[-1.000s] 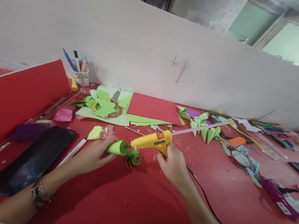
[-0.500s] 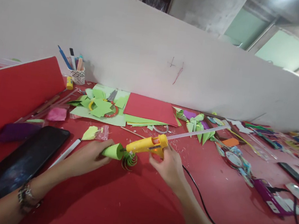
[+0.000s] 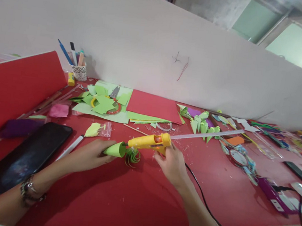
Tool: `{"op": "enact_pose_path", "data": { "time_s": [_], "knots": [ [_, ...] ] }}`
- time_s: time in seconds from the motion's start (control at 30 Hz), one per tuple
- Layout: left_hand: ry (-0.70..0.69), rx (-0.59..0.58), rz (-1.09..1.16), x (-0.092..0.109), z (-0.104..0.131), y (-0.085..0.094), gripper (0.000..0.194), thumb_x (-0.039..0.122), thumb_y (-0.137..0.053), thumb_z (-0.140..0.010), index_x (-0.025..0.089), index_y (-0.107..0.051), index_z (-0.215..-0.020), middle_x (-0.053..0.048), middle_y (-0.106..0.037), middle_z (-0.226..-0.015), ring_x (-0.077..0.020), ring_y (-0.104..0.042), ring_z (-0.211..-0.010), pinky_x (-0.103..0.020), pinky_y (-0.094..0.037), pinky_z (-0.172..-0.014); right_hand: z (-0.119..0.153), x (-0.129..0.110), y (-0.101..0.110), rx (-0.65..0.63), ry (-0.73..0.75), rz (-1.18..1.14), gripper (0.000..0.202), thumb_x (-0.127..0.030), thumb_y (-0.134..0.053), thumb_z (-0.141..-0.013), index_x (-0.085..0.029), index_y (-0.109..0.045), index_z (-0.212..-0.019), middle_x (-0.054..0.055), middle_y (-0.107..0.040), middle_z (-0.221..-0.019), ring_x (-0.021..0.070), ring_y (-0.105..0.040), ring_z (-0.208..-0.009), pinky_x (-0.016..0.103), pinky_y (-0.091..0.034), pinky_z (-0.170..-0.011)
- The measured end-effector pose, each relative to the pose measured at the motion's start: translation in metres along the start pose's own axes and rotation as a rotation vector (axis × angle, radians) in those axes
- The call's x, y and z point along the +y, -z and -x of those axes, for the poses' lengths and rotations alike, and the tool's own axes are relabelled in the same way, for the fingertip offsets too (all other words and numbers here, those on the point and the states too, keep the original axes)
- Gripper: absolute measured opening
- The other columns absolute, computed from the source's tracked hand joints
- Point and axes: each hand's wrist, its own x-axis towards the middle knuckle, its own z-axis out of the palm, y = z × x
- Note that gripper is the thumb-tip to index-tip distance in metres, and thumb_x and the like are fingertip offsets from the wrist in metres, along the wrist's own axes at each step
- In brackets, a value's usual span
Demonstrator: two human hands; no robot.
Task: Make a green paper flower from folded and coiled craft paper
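My left hand (image 3: 95, 154) holds a green paper cone (image 3: 116, 149), its wide mouth facing right. In my right hand (image 3: 172, 164) is a yellow glue gun (image 3: 148, 141), with a long clear glue stick (image 3: 206, 134) coming out of its back. The gun's nozzle is at the rim of the cone; whether it touches is too small to tell. Just beneath the nozzle a curl of thin green paper strips (image 3: 133, 157) rests on the red table (image 3: 128, 202). A black cord trails from the gun toward the table's front edge.
A black phone (image 3: 24, 157) and white marker (image 3: 70, 147) lie left. Behind are scissors (image 3: 114, 92) among green scraps, a red sheet (image 3: 154, 106), a pen cup (image 3: 79, 71) and small green cones (image 3: 203, 126). A purple power strip (image 3: 275, 196) sits right.
The view has shifted slightly, with the wall and background sitting higher. Both hands keep their holds, and the nozzle remains at the cone's mouth.
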Motion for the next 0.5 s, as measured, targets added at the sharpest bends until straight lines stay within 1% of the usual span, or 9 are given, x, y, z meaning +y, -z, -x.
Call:
{"op": "enact_pose_path", "data": {
  "time_s": [0.17,0.37,0.5],
  "knots": [
    [0.003,-0.018,0.017,-0.0018,-0.0009,-0.0007,0.020,0.024,-0.039,-0.076,0.015,-0.054,-0.084,0.000,-0.057,-0.073,-0.0137,-0.050,-0.064,-0.021,-0.034,-0.056,0.0004,-0.0008,0.0006,-0.023,-0.010,-0.017,0.022,-0.021,-0.044,-0.072,-0.019,-0.049,-0.094,0.004,-0.058,-0.073,0.0177,-0.055,-0.060,0.024,-0.036,-0.050],
    [-0.007,-0.017,0.035,-0.0041,-0.0008,-0.0027,0.020,0.025,-0.039,-0.076,0.016,-0.054,-0.084,0.001,-0.056,-0.070,-0.0128,-0.048,-0.061,-0.021,-0.035,-0.055,0.0003,-0.0029,0.0052,-0.079,-0.015,-0.084,0.017,-0.020,-0.043,-0.074,-0.017,-0.049,-0.090,0.004,-0.056,-0.069,0.0161,-0.053,-0.057,0.024,-0.035,-0.051],
    [-0.030,-0.014,0.053,-0.0051,-0.0009,-0.0030,0.020,0.023,-0.039,-0.076,0.016,-0.055,-0.086,0.001,-0.057,-0.071,-0.0128,-0.049,-0.062,-0.021,-0.036,-0.056,0.0007,-0.0032,0.0045,-0.069,-0.017,-0.119,0.018,-0.021,-0.043,-0.075,-0.016,-0.048,-0.091,0.004,-0.056,-0.069,0.0162,-0.053,-0.058,0.024,-0.036,-0.051]
  ]
}}
